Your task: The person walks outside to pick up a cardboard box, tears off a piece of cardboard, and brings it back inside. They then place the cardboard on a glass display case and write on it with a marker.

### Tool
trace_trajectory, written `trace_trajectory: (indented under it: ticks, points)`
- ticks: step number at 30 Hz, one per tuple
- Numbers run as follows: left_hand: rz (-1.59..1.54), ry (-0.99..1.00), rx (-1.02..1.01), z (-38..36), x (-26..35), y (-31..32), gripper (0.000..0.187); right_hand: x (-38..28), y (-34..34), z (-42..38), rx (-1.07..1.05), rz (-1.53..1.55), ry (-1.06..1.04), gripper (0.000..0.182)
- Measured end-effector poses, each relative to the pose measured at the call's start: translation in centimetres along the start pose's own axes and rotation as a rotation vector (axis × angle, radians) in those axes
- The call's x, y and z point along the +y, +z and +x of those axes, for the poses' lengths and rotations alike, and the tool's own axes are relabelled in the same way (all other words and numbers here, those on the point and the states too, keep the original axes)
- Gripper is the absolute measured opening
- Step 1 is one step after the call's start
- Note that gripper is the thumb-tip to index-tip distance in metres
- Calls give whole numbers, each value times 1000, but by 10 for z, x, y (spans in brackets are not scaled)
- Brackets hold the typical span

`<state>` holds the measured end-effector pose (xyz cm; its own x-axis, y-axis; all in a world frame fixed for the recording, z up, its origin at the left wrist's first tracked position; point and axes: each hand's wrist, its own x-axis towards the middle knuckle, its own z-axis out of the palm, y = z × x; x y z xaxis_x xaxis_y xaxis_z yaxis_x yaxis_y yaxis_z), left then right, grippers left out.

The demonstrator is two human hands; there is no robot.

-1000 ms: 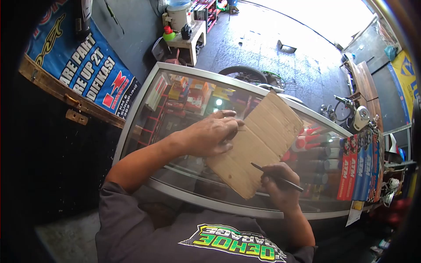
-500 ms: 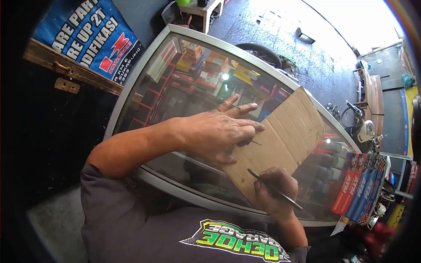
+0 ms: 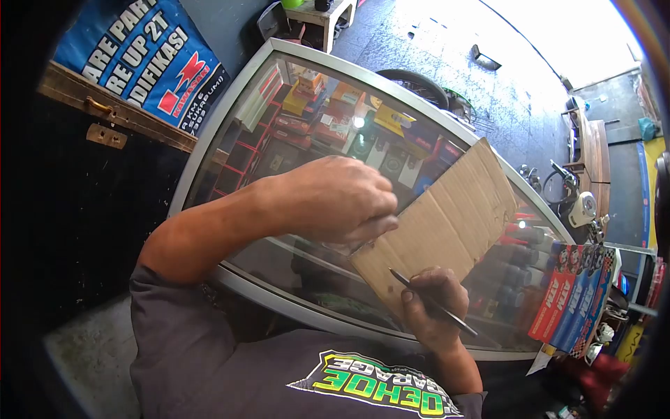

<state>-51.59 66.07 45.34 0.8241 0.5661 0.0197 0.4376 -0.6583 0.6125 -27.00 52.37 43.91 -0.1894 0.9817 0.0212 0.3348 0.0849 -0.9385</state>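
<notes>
A piece of brown cardboard (image 3: 457,209) lies slantwise on the glass top of a display case (image 3: 234,94). My left hand (image 3: 338,199) is at the cardboard's left edge, its fingers curled in; whatever may be between them is hidden. At the lower part of the cardboard, my right hand (image 3: 436,304) is closed around a slim dark pen (image 3: 455,320). The pen's tip points up and left over the cardboard.
Boxes (image 3: 335,129) show through the glass. Beyond the case are a wheel (image 3: 415,87), a small wooden table (image 3: 321,15) and a wooden bench (image 3: 593,164). A blue banner (image 3: 150,63) hangs at upper left. Red and blue boxes (image 3: 572,297) stand at right.
My left hand has drawn its spread fingers in and shifted slightly left, uncovering more cardboard. My right hand with the pen has moved slightly left, and the pen's tip has changed position.
</notes>
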Motion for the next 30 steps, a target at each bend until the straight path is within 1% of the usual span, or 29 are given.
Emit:
trace_trajectory:
  ticks: [2,3,5,7,10,12,13,15,16,18,19,21,22,24,30]
  points:
    - [10,-71,-184,-8,5,-6,27,-3,0,1,-2,6,14,17]
    - [10,-69,-189,-12,5,-5,27,-5,-1,2,-14,7,29,17]
    - [156,-40,-220,-17,6,-4,27,-5,-2,5,-25,6,34,17]
    - [160,-43,-207,-21,7,-1,25,-6,-1,5,-42,6,41,17]
    - [240,-44,-185,-21,13,-6,29,-8,-1,7,-49,-34,34,17]
    - [153,-96,-237,-13,18,-10,48,-5,-1,6,-30,-47,20,18]
    - [152,-98,-236,-14,16,-4,48,-4,0,7,-33,-47,20,18]
    - [92,86,18,-16,9,13,64,-4,1,7,-35,-52,12,18]
    - [91,87,17,-16,7,16,64,-4,1,7,-34,-53,13,18]
    - [133,8,-113,-15,6,18,67,-7,2,7,-25,-62,48,19]
    - [132,7,-113,-15,5,19,67,-8,1,8,-26,-62,49,19]
    - [132,11,-119,-15,3,19,65,-12,0,11,-14,-192,-36,19]
    - [131,9,-119,-15,3,19,65,-13,1,12,-15,-192,-36,19]
    - [90,4,-109,-15,1,17,64,-15,2,13,28,-132,28,19]
    - [81,65,-85,-10,-11,21,63,-12,-3,10,9,-139,36,17]
